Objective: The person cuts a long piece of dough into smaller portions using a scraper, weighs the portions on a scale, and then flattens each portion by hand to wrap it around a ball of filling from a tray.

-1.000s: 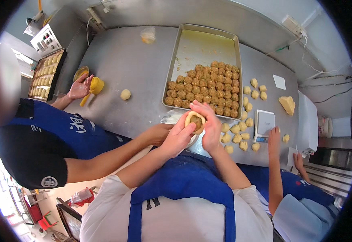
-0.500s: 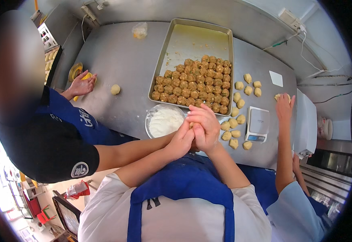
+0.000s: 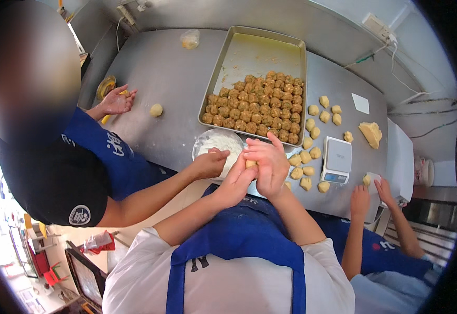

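Observation:
Both my hands are cupped together over the near table edge, just right of the bowl of white flour (image 3: 212, 141). My left hand (image 3: 234, 184) and my right hand (image 3: 269, 166) close round a yellow dough ball (image 3: 251, 164). Only a small part of the ball shows between my fingers and thumbs. Beyond my hands lies a metal tray (image 3: 262, 47) with rows of brown filling balls (image 3: 262, 104) over its nearer half. Several yellow dough pieces (image 3: 306, 156) lie on the table to the right of the tray.
At left, a co-worker's hand (image 3: 211, 163) is at the flour bowl; a dough ball (image 3: 156, 110) lies near their other hand. A digital scale (image 3: 337, 156), a dough lump (image 3: 370, 134) and a white scraper (image 3: 360, 103) are at right, with another co-worker's hands (image 3: 360, 201) nearby.
The left co-worker's arm has come out from behind mine to the flour bowl. The right co-worker's hand has left the dough lump and moved nearer. My hands stay cupped, their fingers slightly shifted.

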The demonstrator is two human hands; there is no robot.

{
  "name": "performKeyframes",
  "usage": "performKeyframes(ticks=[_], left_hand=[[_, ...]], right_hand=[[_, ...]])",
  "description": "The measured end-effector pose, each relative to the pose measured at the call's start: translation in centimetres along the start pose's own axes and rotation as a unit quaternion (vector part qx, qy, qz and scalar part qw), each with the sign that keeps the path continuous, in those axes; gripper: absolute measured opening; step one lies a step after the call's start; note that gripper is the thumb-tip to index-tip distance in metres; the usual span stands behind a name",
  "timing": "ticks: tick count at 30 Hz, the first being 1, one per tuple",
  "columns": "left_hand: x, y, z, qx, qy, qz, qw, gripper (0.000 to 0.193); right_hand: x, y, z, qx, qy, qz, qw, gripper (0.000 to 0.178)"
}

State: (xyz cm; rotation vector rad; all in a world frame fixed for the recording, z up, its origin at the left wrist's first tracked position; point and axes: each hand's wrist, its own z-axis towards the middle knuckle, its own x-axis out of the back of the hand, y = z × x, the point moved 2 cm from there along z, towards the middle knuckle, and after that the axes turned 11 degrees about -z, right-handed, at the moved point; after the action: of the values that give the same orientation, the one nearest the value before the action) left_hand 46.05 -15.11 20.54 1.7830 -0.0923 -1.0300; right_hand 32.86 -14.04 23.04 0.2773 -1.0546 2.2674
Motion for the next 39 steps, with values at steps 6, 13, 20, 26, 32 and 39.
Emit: performKeyframes(ticks=[6,13,20,26,32,39], left_hand=[[0.9,2.2,-3.3,-0.077,-0.001,0.009,0.997,0.062],[3.3,2.5,-4.5,0.050,-0.085,-0.069,0.993,0.062],[6.3,0.3,-4.4,0.190,0.052,-0.433,0.880,0.088],[9.4,-3.6,-5.3,0.224,0.124,-0.404,0.878,0.050],[13.5,-3.9,-7.1,0.272,0.179,-0.367,0.872,0.056],[21.7,3.5,-5.7,0.070,0.286,-0.488,0.821,0.065]], right_hand=[[-1.4,-6.3,0.8,-0.019,-0.004,-0.029,0.999,0.032],[-3.2,-6.3,-2.3,-0.023,0.096,-0.003,0.995,0.031],[-5.3,-6.9,-4.1,-0.058,-0.134,-0.101,0.984,0.045],[-8.6,-4.5,-8.3,-0.020,-0.146,-0.117,0.982,0.045],[-10.6,-3.0,-10.9,-0.090,-0.331,-0.191,0.920,0.071],[-4.2,9.1,-13.8,-0.148,-0.272,-0.385,0.869,0.040]])
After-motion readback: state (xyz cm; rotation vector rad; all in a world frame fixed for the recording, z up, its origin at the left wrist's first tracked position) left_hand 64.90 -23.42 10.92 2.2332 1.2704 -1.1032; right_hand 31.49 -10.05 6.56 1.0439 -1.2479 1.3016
